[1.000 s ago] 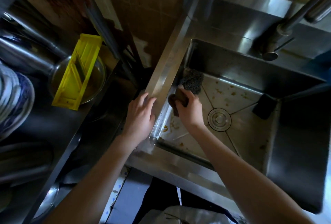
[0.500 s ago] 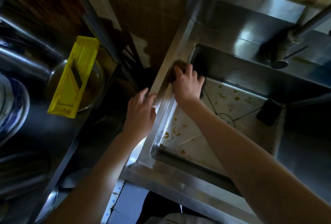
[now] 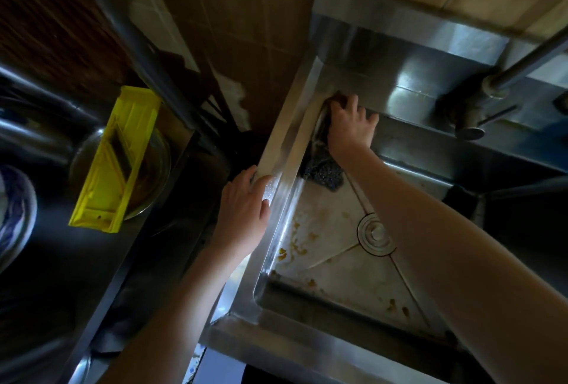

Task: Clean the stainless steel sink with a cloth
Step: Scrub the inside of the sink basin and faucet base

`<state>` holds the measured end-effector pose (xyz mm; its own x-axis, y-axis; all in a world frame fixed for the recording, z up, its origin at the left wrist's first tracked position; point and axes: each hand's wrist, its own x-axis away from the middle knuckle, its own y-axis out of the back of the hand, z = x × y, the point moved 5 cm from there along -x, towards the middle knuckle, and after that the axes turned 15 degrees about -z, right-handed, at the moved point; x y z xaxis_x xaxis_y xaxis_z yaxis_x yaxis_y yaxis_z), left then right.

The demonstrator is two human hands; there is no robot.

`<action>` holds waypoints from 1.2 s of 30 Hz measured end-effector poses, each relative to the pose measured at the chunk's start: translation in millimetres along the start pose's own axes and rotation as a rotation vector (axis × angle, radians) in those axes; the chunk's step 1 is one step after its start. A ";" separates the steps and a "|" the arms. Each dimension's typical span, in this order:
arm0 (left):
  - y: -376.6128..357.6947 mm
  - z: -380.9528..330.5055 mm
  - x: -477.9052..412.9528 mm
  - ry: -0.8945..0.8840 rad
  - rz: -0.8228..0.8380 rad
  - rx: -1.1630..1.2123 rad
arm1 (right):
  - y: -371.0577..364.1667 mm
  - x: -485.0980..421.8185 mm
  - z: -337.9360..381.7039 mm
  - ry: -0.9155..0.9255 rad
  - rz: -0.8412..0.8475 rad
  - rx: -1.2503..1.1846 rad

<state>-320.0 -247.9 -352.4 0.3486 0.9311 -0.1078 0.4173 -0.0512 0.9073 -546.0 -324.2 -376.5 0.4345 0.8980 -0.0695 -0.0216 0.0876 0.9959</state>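
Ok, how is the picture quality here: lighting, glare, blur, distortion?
Head view: underexposed at left, the counter around the yellow slicer is nearly black. Head view: glare streaks the sink rim beside the left hand. Head view: motion blur softens the right hand and the cloth under its fingers. Head view: the wide-angle lens bows the rim's edges.

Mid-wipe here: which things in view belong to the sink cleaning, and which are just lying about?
In the job: sink, brown cloth pressed by right hand, left hand on its rim, food scraps.
Lying about: steel scourer, yellow slicer, glass bowl, faucet.
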 end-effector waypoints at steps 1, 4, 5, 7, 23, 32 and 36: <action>0.1 -1.1 0.4 -0.002 0.002 0.002 | -0.9 3.0 -6.2 -0.025 -0.002 -0.014; 0.1 -4.1 1.5 -0.023 -0.006 0.018 | -1.2 12.3 -27.9 -0.111 -0.025 -0.048; -0.5 -5.3 1.7 -0.027 -0.008 0.025 | -0.5 16.0 -35.3 -0.122 -0.042 -0.052; -2.3 -8.5 1.3 -0.029 -0.010 0.042 | -0.4 24.1 -49.2 -0.124 -0.079 -0.068; -33.3 -63.4 -21.7 -0.185 0.016 -0.029 | -36.7 102.8 -170.8 -1.323 -0.335 -1.157; -42.8 -92.4 -74.5 -0.272 -0.065 0.012 | -35.4 59.8 -147.2 -1.748 -0.430 -1.711; -41.7 -89.2 -82.8 -0.258 -0.081 0.033 | -39.3 32.3 -97.6 -1.770 -0.266 -1.839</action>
<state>-441.1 -290.6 -345.0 0.5137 0.8098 -0.2833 0.4782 0.0039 0.8782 -618.9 -256.5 -423.5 0.4882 -0.0516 0.8712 0.1856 0.9816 -0.0459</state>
